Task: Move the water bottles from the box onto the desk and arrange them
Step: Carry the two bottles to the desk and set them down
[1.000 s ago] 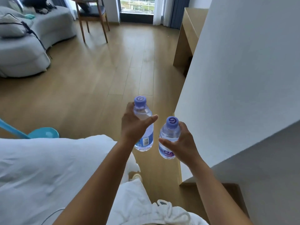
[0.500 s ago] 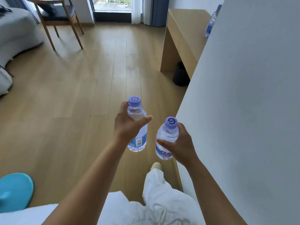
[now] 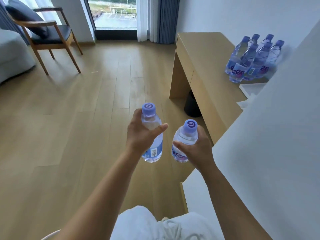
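The desk [image 3: 204, 54] and its bottle cluster [image 3: 252, 59] have come into view at 2 o'clock. Left hand [image 3: 140, 134] grips one bottle [image 3: 152, 135]; right hand [image 3: 199, 148] grips another [image 3: 185, 141]. Delivery is near.

Wooden armchair [image 3: 50, 40] with dark cushion [image 3: 26, 19] beside the window [image 3: 114, 13]; black bin [image 3: 192, 106] on wood floor [image 3: 78, 118].
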The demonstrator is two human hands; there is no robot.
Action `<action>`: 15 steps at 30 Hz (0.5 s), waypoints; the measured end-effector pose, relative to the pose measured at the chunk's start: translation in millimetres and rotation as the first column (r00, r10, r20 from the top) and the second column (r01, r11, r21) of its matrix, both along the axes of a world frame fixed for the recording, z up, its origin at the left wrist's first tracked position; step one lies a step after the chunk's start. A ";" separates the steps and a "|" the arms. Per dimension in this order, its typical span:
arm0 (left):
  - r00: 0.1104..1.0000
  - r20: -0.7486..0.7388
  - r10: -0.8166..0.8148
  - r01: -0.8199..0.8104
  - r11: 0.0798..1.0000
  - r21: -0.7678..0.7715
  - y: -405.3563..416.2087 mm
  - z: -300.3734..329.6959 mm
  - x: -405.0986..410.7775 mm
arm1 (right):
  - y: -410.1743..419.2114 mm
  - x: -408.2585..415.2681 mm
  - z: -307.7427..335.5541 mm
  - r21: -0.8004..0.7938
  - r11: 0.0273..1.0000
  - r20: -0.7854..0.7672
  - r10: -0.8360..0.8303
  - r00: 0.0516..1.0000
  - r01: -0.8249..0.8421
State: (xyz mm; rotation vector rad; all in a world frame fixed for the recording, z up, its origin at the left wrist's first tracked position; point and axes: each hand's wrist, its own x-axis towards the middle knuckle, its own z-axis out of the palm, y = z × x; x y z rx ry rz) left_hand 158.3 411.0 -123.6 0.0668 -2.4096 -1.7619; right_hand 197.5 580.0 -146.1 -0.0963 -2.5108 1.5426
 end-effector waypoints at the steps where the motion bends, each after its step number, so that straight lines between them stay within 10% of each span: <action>1: 1.000 0.009 -0.009 0.009 1.000 0.010 4.4 -2.2 -20.7 | 5.3 -17.8 -1.1 0.005 1.000 -0.003 -0.030 1.000 0.030; 15: 0.920 0.078 -0.384 0.380 0.923 0.059 58.9 1.7 -328.9 | 30.7 -268.7 -3.6 -0.201 0.905 0.103 -0.361 0.927 0.375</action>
